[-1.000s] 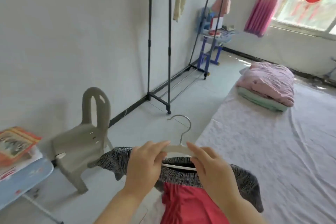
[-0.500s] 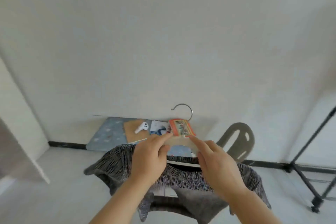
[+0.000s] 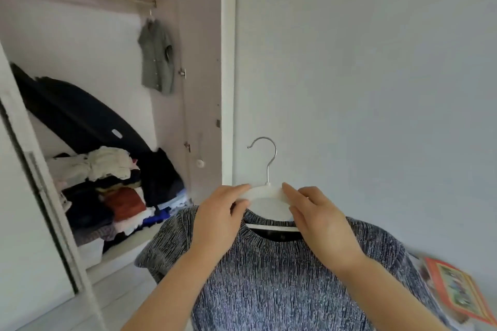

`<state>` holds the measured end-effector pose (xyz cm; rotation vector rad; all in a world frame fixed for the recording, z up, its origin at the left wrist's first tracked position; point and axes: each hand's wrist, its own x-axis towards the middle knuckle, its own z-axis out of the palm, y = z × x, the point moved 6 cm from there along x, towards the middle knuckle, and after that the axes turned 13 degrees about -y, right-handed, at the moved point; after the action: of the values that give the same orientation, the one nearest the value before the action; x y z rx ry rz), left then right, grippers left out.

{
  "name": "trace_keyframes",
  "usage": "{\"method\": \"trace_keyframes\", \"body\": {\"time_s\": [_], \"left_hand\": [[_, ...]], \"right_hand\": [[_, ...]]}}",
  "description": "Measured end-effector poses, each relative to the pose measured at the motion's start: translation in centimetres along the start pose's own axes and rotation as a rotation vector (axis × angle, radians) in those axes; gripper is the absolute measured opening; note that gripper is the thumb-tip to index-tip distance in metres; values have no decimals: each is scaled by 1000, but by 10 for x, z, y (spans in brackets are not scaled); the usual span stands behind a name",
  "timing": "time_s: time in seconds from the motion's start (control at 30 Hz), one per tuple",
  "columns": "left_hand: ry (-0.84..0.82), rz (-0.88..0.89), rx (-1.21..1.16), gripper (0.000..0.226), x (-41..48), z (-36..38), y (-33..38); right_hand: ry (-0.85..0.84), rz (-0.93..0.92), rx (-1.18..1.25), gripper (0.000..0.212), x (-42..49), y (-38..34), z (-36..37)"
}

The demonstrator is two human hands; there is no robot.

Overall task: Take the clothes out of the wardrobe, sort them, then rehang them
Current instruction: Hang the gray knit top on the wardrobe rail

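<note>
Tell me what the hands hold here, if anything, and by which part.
Both hands hold the white hanger carrying the grey knit top: left hand on its left shoulder, right hand on its right.

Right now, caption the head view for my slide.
The left hand and right hand grip a white hanger bearing a grey knit top beside the open wardrobe.

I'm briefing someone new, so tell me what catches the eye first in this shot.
Front and centre, the left hand and right hand hold a white hanger carrying a grey knit sweater, hook up. To the left, the open wardrobe shows a jumbled pile of clothes on its shelf and one small grey garment hanging from the rail.
</note>
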<state>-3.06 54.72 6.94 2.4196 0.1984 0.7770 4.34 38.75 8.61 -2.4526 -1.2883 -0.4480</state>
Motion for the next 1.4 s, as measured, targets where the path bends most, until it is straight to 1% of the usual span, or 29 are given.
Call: {"method": "trace_keyframes", "body": {"time_s": [0.1, 0.17, 0.23, 0.3, 0.43, 0.7, 0.93, 1.13, 1.23, 1.4], "left_hand": [[40, -33, 9, 33, 5, -48, -44], [56, -40, 36, 34, 11, -75, -71], [70, -42, 77, 34, 20, -96, -98], [81, -47, 104, 34, 30, -114, -122], [82, -84, 142, 35, 56, -138, -164], [126, -145, 195, 35, 137, -152, -248], [176, -202, 256, 35, 236, -157, -320], [228, -271, 331, 38, 310, -182, -372], [231, -295, 362, 37, 342, -193, -403], [248, -323, 363, 36, 395, -214, -474]], "right_hand": [[-15, -71, 52, 53, 48, -46, 16], [-32, -88, 114, 45, 77, -71, 28], [-4, -102, 166, 40, 104, -90, 38], [8, -130, 187, 38, 130, -106, 51], [-19, -183, 202, 39, 181, -126, 75], [-22, -278, 232, 38, 298, -128, 126], [0, -366, 233, 40, 429, -108, 173], [-2, -441, 245, 39, 538, -110, 200], [-8, -450, 266, 39, 582, -115, 217], [9, -458, 266, 38, 662, -132, 257]]}}
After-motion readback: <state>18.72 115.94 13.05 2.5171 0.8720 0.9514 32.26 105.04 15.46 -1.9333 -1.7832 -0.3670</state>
